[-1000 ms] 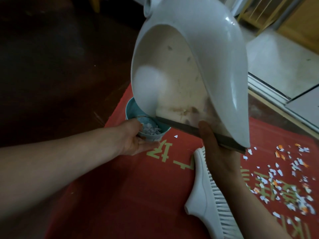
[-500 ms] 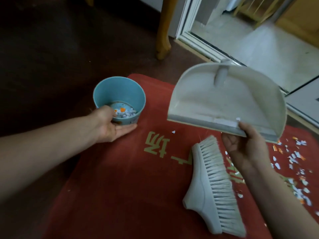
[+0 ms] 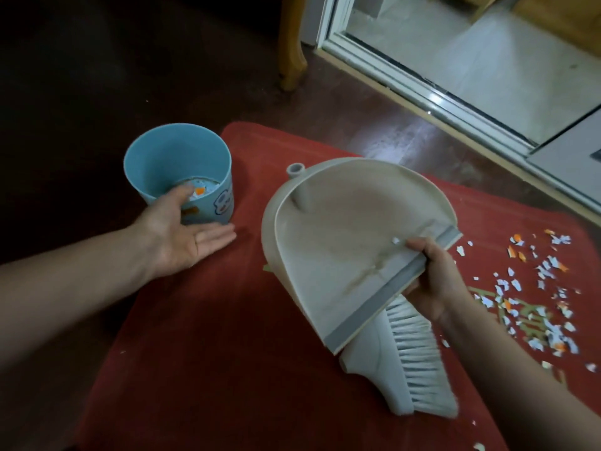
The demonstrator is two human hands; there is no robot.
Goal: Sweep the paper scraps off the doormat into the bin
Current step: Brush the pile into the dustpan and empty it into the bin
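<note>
From the head camera, the red doormat (image 3: 211, 336) fills the middle of the view. Its left edge meets dark wooden floor (image 3: 81, 92), and its far edge stops short of a white sliding-door track (image 3: 422, 89). A wooden chair leg (image 3: 291, 43) stands on the floor beyond the mat's far corner. The widest bare stretch of mat is on the near left, between the left forearm and the brush (image 3: 400, 362).

The brush lies flat on the mat with its bristles pointing right, and its far end is tucked under the dustpan (image 3: 341, 255). The right hand (image 3: 435, 281) grips the dustpan by its grey front lip, thumb on top and fingers curled beneath. The pan is tilted, with its hollow facing the camera and its stubby handle socket (image 3: 295, 169) pointing away. A single scrap (image 3: 395, 240) sits on the lip beside the thumb.

The blue bin (image 3: 153, 164) stands upright at the mat's far-left corner. It may be partly off the edge, but the dim light makes this hard to judge. A shallow layer of white and orange bits (image 3: 198, 190) lies in its bottom. The left hand (image 3: 182, 239) rests just beside it, palm up with fingers straight and spread flat, and the thumb touches the bin's near wall.

The paper scraps (image 3: 536, 304) lie scattered over the right part of the mat, well apart from the bin.
</note>
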